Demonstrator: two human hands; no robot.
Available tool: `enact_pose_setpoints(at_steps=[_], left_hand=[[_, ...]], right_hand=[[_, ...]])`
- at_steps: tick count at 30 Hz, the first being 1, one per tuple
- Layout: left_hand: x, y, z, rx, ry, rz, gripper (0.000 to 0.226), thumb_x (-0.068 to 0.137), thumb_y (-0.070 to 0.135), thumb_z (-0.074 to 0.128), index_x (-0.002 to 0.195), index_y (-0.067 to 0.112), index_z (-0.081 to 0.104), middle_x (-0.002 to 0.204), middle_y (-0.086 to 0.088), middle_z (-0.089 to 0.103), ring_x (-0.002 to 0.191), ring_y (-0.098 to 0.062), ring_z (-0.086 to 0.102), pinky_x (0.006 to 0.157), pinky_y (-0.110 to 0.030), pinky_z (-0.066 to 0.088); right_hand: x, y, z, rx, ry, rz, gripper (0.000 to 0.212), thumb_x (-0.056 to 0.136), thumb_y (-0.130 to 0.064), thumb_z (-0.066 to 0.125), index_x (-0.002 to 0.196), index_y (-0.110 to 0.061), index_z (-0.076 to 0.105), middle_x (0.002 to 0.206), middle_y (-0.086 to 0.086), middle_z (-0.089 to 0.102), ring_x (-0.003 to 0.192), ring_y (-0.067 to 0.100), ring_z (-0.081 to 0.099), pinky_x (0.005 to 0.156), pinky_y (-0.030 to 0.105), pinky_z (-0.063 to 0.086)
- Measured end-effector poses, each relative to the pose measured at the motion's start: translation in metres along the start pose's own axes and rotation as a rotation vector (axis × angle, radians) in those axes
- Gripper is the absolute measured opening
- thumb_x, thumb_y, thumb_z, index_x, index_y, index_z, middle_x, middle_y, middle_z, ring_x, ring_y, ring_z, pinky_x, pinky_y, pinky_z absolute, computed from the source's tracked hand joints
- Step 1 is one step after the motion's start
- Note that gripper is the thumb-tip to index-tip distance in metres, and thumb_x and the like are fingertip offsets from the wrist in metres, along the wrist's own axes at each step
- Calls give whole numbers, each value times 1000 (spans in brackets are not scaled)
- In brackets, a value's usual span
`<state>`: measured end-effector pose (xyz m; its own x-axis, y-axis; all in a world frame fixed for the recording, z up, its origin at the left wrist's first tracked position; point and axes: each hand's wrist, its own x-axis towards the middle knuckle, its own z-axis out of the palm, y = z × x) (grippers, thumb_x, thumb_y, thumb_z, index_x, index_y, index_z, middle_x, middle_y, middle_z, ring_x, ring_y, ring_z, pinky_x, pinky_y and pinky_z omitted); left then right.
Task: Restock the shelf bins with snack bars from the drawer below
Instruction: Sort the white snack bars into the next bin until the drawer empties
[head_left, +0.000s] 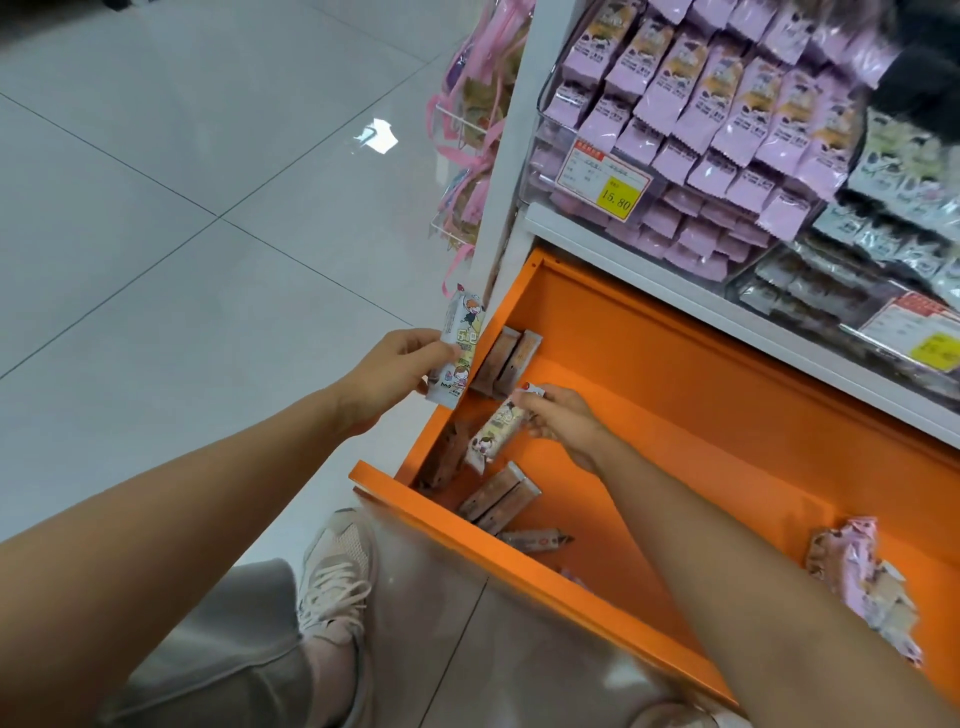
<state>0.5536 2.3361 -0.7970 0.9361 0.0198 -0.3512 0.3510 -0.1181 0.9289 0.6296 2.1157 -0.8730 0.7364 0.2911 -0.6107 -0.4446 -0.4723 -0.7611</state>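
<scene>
Fingers (537, 415) of right hand (563, 426) pinch the far end of one bar (498, 431); left hand (397, 364) grips a second bar (458, 348).
Near: shoe (337, 577), left of the drawer (519, 565) front.
Drawer, orange, open: loose bars (498, 499) at left, pink packets (857, 571) at right. Right arm reaches in across it.
Left hand outside the left wall, second bar nearly upright.
Far: bin (545, 135) of purple packets (727, 93), price tag (605, 179).
</scene>
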Motion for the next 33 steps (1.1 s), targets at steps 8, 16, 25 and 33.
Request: enact_pose_setpoints(at_steps=[8, 16, 25, 33], left_hand=[[-14, 21, 8, 10, 0, 37, 17, 99, 24, 52, 110, 19, 65, 100, -1, 70, 90, -14, 63, 74, -23, 49], [-37, 28, 19, 62, -62, -14, 13, 99, 20, 53, 105, 17, 64, 101, -2, 69, 89, -13, 64, 72, -22, 50], [-51, 35, 28, 10, -80, 0, 10, 98, 21, 55, 94, 23, 64, 99, 3, 69, 90, -11, 65, 82, -27, 54], [-54, 43, 35, -31, -62, 5, 11, 99, 21, 54, 107, 18, 61, 98, 3, 70, 84, -9, 68, 71, -22, 57]], right_hand=[[-35, -33, -17, 329, -103, -89, 14, 92, -16, 65, 84, -14, 53, 78, 5, 53, 54, 10, 44, 54, 23, 43], [-68, -53, -16, 443, -205, -151, 26, 87, -13, 66, 107, -9, 51, 87, 6, 60, 60, 10, 59, 66, 22, 54], [-89, -67, -6, 335, -21, -193, 57, 93, -44, 58, 123, 4, 58, 86, 8, 58, 68, 15, 48, 65, 24, 46], [-104, -77, -5, 382, -54, -202, 43, 92, -36, 64, 118, -2, 58, 83, 5, 59, 59, 8, 52, 72, 26, 56]])
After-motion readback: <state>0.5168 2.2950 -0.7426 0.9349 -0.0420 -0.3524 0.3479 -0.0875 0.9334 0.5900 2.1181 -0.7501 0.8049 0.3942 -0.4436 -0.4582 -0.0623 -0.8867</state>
